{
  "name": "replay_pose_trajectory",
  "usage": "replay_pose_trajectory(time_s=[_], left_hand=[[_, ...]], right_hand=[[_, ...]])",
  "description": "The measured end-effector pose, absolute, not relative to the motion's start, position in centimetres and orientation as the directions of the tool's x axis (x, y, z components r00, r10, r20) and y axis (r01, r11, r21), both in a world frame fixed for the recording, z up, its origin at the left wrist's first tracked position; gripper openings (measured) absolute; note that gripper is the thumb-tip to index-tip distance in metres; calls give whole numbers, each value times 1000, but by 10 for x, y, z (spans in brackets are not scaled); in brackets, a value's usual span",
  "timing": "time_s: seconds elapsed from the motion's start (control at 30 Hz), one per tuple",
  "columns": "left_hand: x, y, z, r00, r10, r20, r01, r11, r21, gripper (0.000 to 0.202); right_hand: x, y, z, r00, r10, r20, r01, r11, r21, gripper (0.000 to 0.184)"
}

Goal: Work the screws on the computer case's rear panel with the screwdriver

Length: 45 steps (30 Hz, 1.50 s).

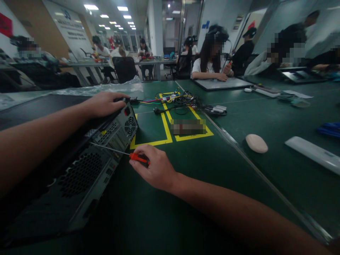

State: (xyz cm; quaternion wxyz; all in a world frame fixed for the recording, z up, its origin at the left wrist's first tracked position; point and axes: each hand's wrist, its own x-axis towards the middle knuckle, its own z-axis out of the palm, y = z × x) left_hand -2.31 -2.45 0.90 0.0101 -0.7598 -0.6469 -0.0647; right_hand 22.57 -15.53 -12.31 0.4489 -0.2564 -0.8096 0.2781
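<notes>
A black desktop computer case [79,209] lies on the left, its rear panel with vents and ports facing right. My left hand [105,103] rests on top of it near the far rear corner, fingers stretched out and the thumb apart. Between the fingertips of my right hand [158,168] is the orange handle of a screwdriver [136,157]. The long thin shaft points left, its tip against or very near the upper edge of the rear panel; contact is too small to make out.
Yellow tape [151,144] marks rectangles on the green table [207,177]. Behind lie tangled cables [186,99] and a blurred-out block [188,127]. A pale oval object [256,143] and a white bar [313,154] are at right. Several people work at tables beyond.
</notes>
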Motion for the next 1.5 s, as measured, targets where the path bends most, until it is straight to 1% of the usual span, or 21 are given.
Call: replay_pose_trajectory(time_s=[0.17, 0.5, 0.6, 0.77, 0.93, 1.1, 1.27, 1.5], left_hand=[[-24, -25, 9, 167, 979, 113, 983, -174, 56, 71], [-28, -21, 7, 176, 977, 121, 979, -186, 79, 78], [-28, -21, 7, 182, 976, 119, 979, -191, 71, 77], [-26, -23, 8, 185, 977, 104, 978, -194, 81, 77], [-30, -19, 5, 203, 970, 134, 972, -216, 92, 77], [-31, -18, 4, 183, 972, 147, 972, -201, 123, 75], [-29, -20, 6, 177, 976, 128, 973, -193, 124, 77], [-31, -18, 3, 182, 972, 150, 971, -202, 126, 74]], right_hand=[[226, -155, -124, -455, 664, 594, 165, 718, -676, 19], [227, -155, -122, -458, 676, 577, 166, 703, -692, 20], [227, -155, -122, -464, 682, 565, 172, 695, -698, 20], [227, -154, -122, -451, 676, 583, 156, 703, -694, 20], [227, -154, -124, -450, 670, 590, 155, 710, -687, 20], [226, -155, -123, -441, 689, 575, 181, 696, -695, 21], [226, -154, -122, -447, 675, 587, 167, 708, -686, 20], [227, -155, -123, -441, 685, 580, 182, 701, -690, 22]])
